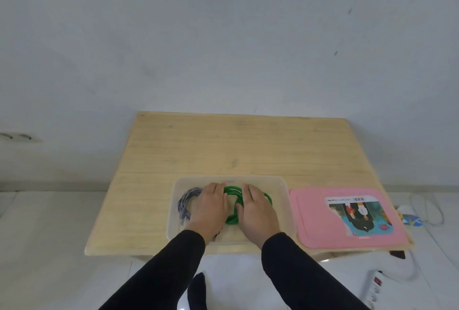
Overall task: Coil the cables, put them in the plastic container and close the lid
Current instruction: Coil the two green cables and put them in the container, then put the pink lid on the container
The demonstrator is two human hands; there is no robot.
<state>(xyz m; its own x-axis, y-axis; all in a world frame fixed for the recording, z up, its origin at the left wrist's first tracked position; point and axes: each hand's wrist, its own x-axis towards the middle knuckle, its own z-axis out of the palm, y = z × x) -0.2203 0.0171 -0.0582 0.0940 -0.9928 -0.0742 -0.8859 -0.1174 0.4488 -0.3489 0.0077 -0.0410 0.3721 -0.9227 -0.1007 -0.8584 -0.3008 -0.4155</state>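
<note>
A clear plastic container (pixel 284 200) stands at the near edge of a small wooden table (pixel 233 145). Inside it lies a coiled green cable (pixel 232 219) in the middle and a coiled grey cable (pixel 187 201) at the left. My left hand (pixel 211 208) and my right hand (pixel 257 211) both press flat on the green coil inside the container, one on each side. Part of the green coil is hidden under my palms. The pink lid (pixel 320 220) with a printed label lies flat on the table to the right of the container.
The table's far half is bare wood, against a white wall. On the floor at the right lie a white power strip (pixel 373 288) with its cord, a white cable (pixel 432 208) and a small coloured packet (pixel 411 219).
</note>
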